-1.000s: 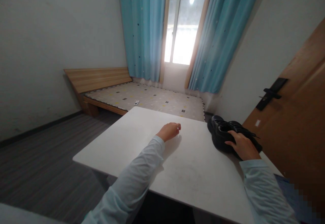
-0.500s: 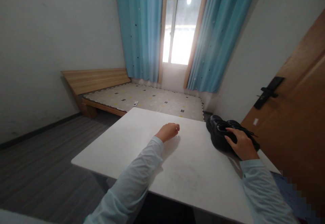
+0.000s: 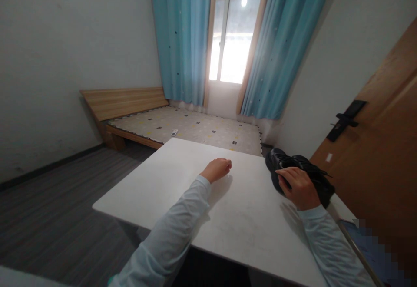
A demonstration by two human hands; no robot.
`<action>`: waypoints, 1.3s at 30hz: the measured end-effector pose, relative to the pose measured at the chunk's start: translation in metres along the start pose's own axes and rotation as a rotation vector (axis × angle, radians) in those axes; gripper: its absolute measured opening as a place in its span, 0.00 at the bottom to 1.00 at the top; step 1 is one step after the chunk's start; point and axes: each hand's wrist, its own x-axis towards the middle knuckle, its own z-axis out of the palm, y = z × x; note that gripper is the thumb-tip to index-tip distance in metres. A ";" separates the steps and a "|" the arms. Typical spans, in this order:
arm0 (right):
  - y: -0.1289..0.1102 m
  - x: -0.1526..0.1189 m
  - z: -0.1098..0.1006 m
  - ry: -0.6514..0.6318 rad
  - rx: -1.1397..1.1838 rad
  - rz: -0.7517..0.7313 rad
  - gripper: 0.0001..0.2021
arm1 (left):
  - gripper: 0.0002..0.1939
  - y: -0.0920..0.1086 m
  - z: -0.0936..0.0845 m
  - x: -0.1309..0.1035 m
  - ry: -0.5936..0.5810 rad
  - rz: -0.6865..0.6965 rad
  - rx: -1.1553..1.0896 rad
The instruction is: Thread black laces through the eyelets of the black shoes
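Black lace-up shoes [image 3: 317, 176] stand at the right side of the white table [image 3: 241, 217]. In front of them is my right hand [image 3: 299, 187], its thumb and fingers bent and apart, overlapping the near shoe in view; whether it touches the shoe I cannot tell. Over the table's middle hovers my left hand [image 3: 217, 169], fingers curled together, with a shadow beneath it and nothing visible in it.
Beyond the table lies a bed with a patterned mattress [image 3: 195, 124], with a small white object [image 3: 175, 133] on it. A wooden door [image 3: 384, 117] with a black handle is at the right. Blue curtains [image 3: 184, 39] flank the window.
My right hand has moved left and slightly toward me, from over the shoe to its near side. My left hand and the shoes look nearly unchanged.
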 end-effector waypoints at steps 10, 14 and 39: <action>-0.001 -0.004 0.019 -0.114 -0.082 0.049 0.10 | 0.12 -0.002 0.004 0.001 0.007 0.009 0.013; 0.014 -0.012 0.026 -0.148 -0.061 0.100 0.10 | 0.11 -0.002 0.003 0.001 0.001 0.017 0.010; 0.036 0.015 0.017 -0.420 -0.140 0.305 0.19 | 0.12 -0.001 0.003 -0.001 -0.030 -0.008 0.015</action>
